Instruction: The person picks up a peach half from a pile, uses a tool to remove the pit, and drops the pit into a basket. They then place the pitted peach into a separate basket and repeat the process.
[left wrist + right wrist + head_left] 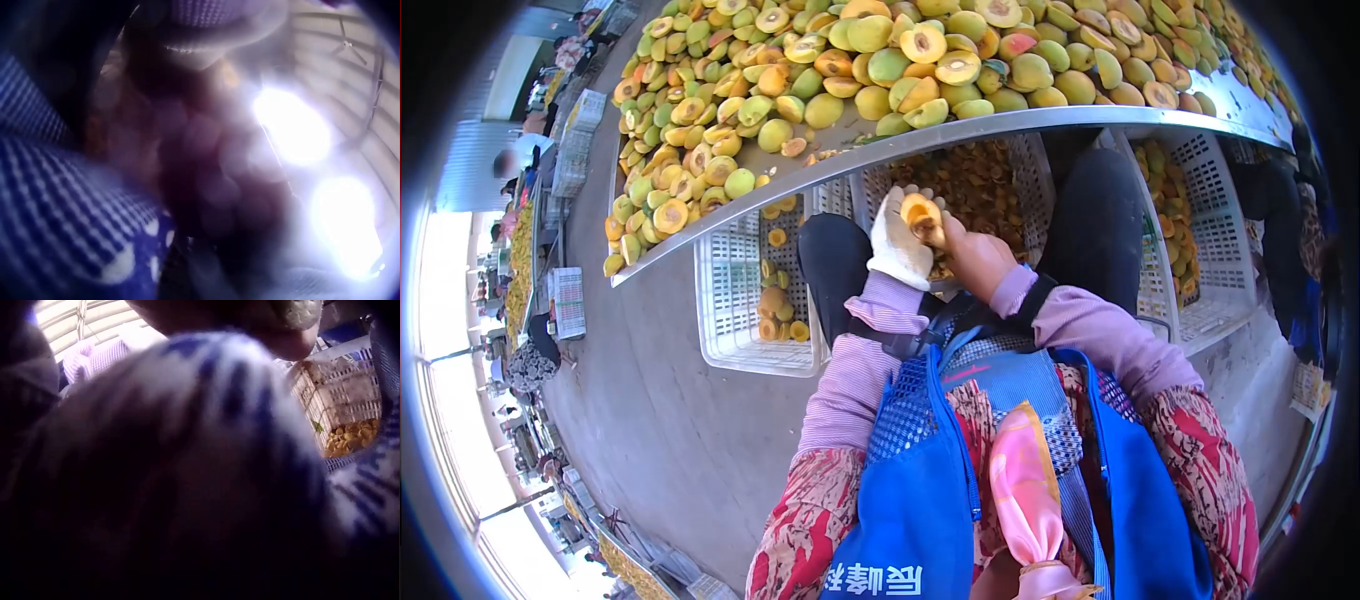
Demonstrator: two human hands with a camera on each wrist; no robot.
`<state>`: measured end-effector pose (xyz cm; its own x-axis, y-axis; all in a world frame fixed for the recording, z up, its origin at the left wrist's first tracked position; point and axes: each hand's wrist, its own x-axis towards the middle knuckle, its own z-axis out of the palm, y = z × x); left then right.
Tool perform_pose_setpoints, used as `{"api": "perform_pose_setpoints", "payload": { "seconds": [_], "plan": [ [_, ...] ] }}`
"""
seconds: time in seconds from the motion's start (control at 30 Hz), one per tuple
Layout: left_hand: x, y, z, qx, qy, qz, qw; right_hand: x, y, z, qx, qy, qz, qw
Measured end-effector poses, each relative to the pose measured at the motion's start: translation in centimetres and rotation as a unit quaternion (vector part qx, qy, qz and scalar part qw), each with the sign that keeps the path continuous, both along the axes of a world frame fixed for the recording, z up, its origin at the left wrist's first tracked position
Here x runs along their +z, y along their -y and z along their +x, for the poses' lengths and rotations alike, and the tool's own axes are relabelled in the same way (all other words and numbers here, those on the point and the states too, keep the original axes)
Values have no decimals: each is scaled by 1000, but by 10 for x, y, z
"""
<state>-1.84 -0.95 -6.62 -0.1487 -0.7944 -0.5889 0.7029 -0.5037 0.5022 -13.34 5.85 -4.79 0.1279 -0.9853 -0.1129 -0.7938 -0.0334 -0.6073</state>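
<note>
In the head view my left hand [899,245], in a pale work glove, grips a halved yellow peach [920,212] with its cut face up. The hollow of the half is orange, with a darker patch at its lower end. My bare right hand [980,262] is at the right side of the half, its thumb side against the fruit. The fingers of this hand are mostly hidden, and I cannot tell what they hold. Both hands are over a white crate [1032,190] of brown-orange pieces between the knees. The wrist views are mostly blurred or covered by sleeves.
A metal-edged table [850,163] heaped with whole and halved peaches [870,35] spans the front. On the left is a white crate [725,300] with some halves; on the right, another crate [1215,235] holds more fruit. Further tables and people line the far left.
</note>
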Motion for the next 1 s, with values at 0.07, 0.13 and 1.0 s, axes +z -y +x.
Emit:
{"api": "perform_pose_setpoints", "payload": {
  "seconds": [0.07,0.13,1.0],
  "plan": [
    [6,-5,0,-2,-15,-4,1000,-2,-7,-2,5,-9,-4,1000],
    [21,-5,3,32,-84,-12,996,-1,-11,-1,28,-9,-57,998],
    [71,182,131,-108,538,-258,795,-3,30,-15,-9,269,128,955]
  ]
}}
